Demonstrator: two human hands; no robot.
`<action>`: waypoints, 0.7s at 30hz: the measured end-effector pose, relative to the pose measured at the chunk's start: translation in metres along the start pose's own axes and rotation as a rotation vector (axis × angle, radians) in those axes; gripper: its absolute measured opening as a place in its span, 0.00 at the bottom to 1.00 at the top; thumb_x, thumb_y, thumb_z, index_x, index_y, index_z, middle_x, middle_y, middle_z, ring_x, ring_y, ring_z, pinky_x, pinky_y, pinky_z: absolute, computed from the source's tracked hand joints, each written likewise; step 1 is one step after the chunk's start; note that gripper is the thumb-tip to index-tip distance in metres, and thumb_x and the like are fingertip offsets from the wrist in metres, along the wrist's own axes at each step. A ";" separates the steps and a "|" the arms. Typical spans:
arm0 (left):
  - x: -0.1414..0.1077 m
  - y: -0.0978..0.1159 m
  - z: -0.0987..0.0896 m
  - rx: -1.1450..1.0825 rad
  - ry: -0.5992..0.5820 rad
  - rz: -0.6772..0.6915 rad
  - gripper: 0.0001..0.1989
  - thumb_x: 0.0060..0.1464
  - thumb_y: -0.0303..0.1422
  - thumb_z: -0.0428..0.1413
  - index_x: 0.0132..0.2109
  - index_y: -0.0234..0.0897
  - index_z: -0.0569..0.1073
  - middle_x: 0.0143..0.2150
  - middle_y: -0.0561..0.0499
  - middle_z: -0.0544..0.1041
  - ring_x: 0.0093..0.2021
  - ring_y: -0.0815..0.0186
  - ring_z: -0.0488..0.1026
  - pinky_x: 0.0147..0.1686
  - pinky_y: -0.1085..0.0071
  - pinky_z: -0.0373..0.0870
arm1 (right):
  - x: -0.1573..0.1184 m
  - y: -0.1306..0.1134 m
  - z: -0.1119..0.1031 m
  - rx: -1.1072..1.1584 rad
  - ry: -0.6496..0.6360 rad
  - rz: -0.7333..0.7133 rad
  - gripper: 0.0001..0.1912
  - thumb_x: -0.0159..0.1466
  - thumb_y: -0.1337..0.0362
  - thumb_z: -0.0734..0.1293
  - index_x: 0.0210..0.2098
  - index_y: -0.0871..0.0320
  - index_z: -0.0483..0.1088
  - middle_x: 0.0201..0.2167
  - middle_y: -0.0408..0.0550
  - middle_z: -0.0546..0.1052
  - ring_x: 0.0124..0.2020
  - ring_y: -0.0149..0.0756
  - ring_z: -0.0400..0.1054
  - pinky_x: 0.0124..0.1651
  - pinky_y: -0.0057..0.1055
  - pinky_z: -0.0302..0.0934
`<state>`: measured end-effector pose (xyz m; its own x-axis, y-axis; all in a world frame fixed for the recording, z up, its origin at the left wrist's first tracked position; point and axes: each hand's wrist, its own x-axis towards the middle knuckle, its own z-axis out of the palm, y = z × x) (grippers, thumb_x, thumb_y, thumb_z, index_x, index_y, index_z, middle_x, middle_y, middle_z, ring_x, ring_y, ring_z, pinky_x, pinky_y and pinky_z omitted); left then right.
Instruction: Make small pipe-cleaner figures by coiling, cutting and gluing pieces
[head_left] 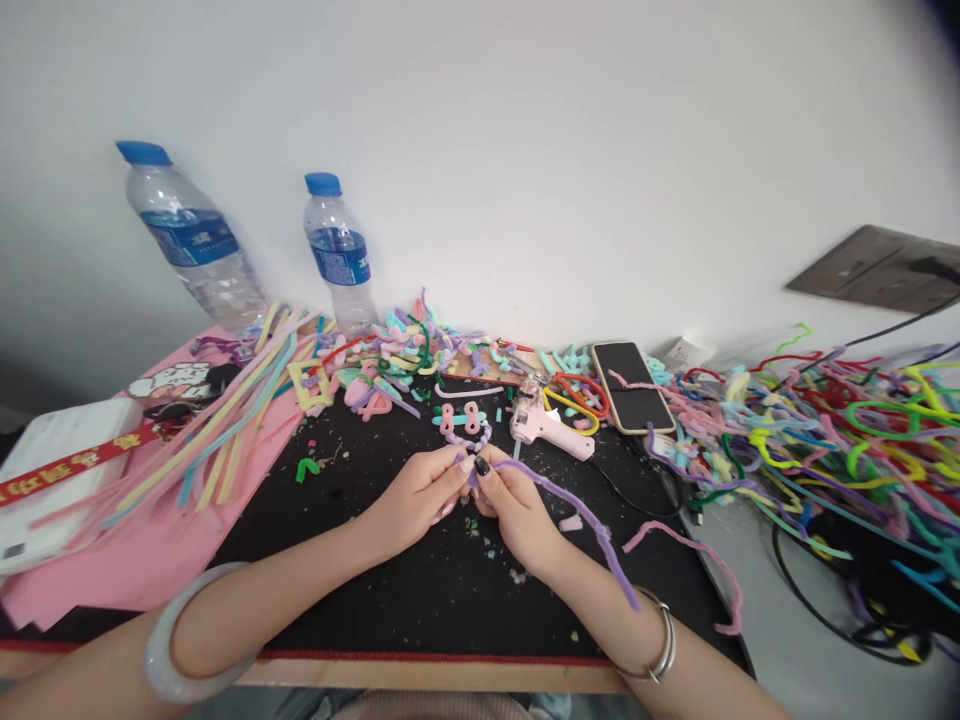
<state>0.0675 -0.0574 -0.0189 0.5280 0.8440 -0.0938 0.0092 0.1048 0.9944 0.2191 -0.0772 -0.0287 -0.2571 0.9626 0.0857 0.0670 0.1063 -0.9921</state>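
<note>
My left hand and my right hand meet above the black mat, fingertips pinched together. Both grip a purple pipe cleaner, whose long tail passes over my right hand toward the right forearm. A pale purple, bumpy curved strand shows just beyond the fingertips; whether it joins the held piece I cannot tell. Past it lie small pink figure-eight pieces with mint strips. A pink glue gun rests to the right of my fingers, nozzle toward me.
Two water bottles stand by the wall. A phone lies behind the glue gun. Piled pipe cleaners cover the right side. More strips lie over pink paper and a white box at left. A black cable crosses the mat.
</note>
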 end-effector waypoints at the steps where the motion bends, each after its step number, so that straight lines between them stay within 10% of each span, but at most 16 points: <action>1: -0.001 0.000 -0.001 0.007 -0.008 0.000 0.20 0.59 0.47 0.46 0.27 0.36 0.60 0.20 0.59 0.57 0.17 0.75 0.53 0.15 0.78 0.47 | 0.001 -0.003 -0.002 0.009 -0.034 -0.003 0.19 0.66 0.50 0.56 0.26 0.56 0.58 0.21 0.38 0.55 0.21 0.27 0.48 0.24 0.26 0.47; 6: -0.002 0.003 -0.003 0.044 -0.020 -0.006 0.21 0.60 0.47 0.44 0.27 0.36 0.61 0.18 0.59 0.57 0.17 0.75 0.52 0.15 0.77 0.48 | 0.003 -0.017 -0.007 -0.010 -0.122 -0.019 0.19 0.65 0.53 0.59 0.23 0.57 0.59 0.20 0.38 0.57 0.22 0.27 0.49 0.25 0.26 0.46; 12: -0.001 0.010 -0.008 0.219 0.054 0.049 0.18 0.62 0.43 0.44 0.28 0.36 0.63 0.18 0.58 0.64 0.16 0.74 0.59 0.19 0.77 0.57 | 0.001 -0.002 -0.010 0.028 0.065 0.037 0.18 0.66 0.55 0.59 0.22 0.57 0.55 0.18 0.36 0.54 0.20 0.26 0.45 0.23 0.26 0.42; 21: -0.005 0.007 -0.009 0.739 0.078 0.403 0.08 0.58 0.31 0.52 0.35 0.36 0.76 0.25 0.53 0.75 0.23 0.70 0.71 0.28 0.76 0.64 | 0.000 -0.013 -0.003 -0.119 0.127 -0.005 0.17 0.66 0.58 0.57 0.23 0.57 0.55 0.21 0.38 0.57 0.24 0.28 0.50 0.27 0.26 0.47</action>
<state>0.0575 -0.0558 -0.0123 0.5505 0.7797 0.2984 0.4002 -0.5601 0.7253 0.2210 -0.0774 -0.0159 -0.1349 0.9848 0.1092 0.1811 0.1328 -0.9744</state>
